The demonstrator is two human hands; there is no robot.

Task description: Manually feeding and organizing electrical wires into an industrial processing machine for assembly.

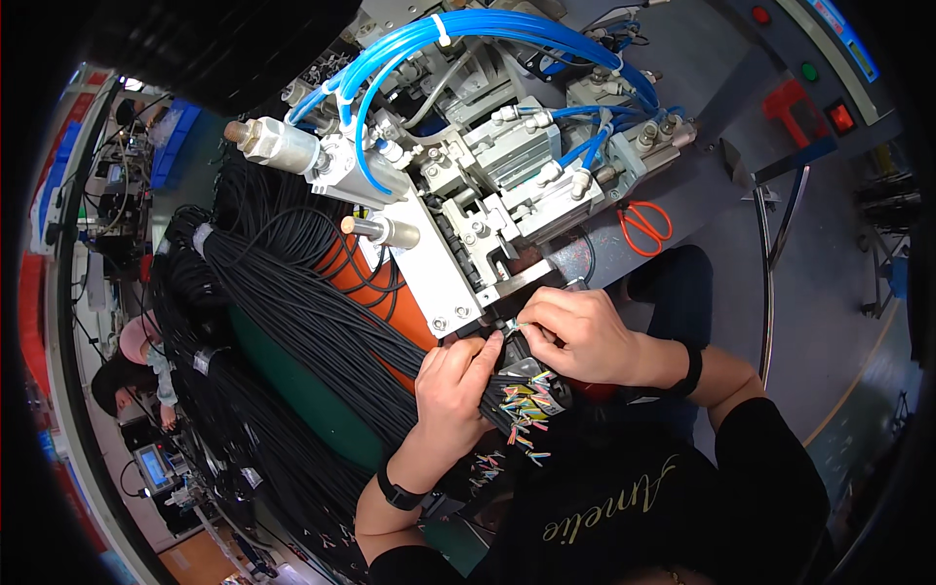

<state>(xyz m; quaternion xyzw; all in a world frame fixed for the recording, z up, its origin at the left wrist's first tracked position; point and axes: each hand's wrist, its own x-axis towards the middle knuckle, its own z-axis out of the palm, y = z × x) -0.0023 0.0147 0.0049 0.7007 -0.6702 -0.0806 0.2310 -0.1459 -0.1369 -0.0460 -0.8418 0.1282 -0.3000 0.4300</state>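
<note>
My left hand (pixel 451 392) is closed at the front edge of a metal machine (pixel 526 166), its fingertips on the end of a black cable (pixel 501 326). Meeting it there, my right hand (pixel 583 336) pinches thin light-coloured wires (pixel 513 328) that come out of that cable end. Fingers cover most of both. Just below my hands lies a bunch of stripped cable ends (pixel 526 409), with pink, yellow, blue and white wires fanning out of black jackets.
Long bundles of black cable (pixel 302 283) run along the left over an orange surface (pixel 414 314). Blue air hoses (pixel 487 24) arch above the machine. Red-handled scissors (pixel 645 229) lie right of it. Control buttons (pixel 809 71) are at upper right. Another person (pixel 136 366) sits far left.
</note>
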